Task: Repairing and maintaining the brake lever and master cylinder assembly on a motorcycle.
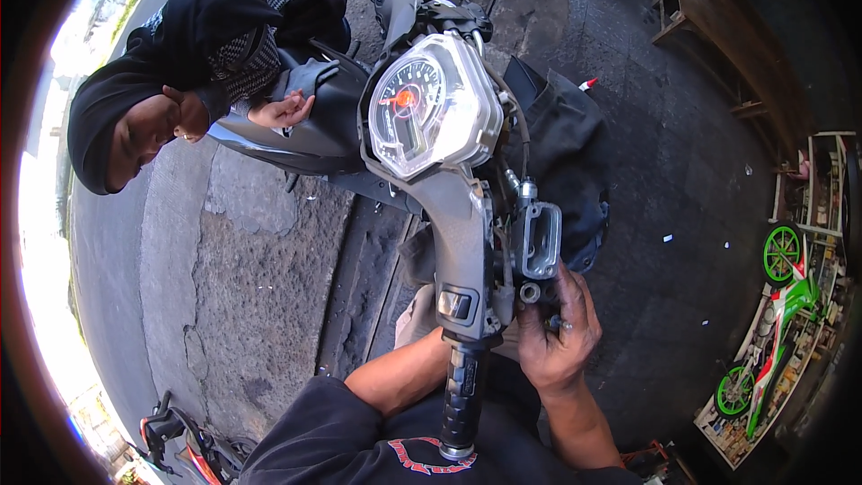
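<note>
Across the middle of the view stands the front of a scooter, its handlebar cover opened up and its speedometer tilted toward me. On the right side of the bar is a brake master cylinder, its rectangular reservoir uncovered. At its lower end my right hand has thumb and bent fingers closed around the body, by a round metal opening. A ring shows on one finger. My left forearm passes behind the black rubber grip; the hand itself is hidden behind the handlebar.
Close on the left, a person in dark clothes leans over the scooter seat. Black cloth drapes beyond the bar. A wooden bench stands far right, above a shelf rack holding a green model motorcycle. Another motorcycle is lower left.
</note>
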Demonstrator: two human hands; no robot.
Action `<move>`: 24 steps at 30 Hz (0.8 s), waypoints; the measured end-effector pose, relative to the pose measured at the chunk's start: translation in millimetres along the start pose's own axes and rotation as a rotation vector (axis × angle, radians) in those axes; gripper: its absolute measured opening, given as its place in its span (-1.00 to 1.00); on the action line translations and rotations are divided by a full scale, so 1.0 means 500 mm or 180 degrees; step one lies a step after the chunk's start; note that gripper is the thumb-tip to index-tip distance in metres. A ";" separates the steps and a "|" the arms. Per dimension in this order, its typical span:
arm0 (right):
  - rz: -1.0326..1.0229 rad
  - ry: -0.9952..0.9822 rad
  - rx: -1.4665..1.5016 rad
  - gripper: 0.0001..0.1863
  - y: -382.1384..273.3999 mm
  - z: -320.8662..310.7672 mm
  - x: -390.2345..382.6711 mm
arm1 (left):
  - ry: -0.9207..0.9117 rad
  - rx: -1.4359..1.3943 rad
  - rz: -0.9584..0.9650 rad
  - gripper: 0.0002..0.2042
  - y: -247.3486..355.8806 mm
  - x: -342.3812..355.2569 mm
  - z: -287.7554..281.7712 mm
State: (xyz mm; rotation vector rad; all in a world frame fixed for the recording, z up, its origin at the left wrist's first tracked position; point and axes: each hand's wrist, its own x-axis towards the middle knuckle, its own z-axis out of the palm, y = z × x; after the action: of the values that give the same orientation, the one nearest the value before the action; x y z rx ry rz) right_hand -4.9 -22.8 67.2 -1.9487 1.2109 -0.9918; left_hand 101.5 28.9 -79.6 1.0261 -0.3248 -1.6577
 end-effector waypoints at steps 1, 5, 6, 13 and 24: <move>-0.0004 0.0024 -0.0019 -0.43 0.000 0.000 0.001 | 0.0042 0.0176 0.0092 -0.58 0.002 0.002 0.002; -0.0062 0.0111 0.0021 -0.45 -0.003 0.003 0.003 | 0.0132 0.0085 0.0298 -0.59 0.008 0.017 0.013; -0.0057 0.0123 -0.0011 -0.45 -0.003 0.004 0.005 | 0.0150 0.0013 0.0345 -0.59 0.011 0.019 0.014; -0.0046 0.0128 0.0005 -0.46 -0.006 0.001 0.008 | 0.0084 -0.0515 0.0510 -0.59 0.024 0.024 0.032; 0.0015 0.0327 -0.0205 -0.51 -0.002 0.009 0.001 | -0.0442 -0.1773 0.0094 -0.54 0.039 -0.054 0.017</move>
State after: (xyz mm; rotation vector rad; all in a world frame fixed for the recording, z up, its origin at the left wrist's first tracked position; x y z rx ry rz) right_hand -0.3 -22.6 65.6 -1.9638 1.3185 -1.0740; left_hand 108.3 43.4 -49.2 0.4882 0.0384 -1.6624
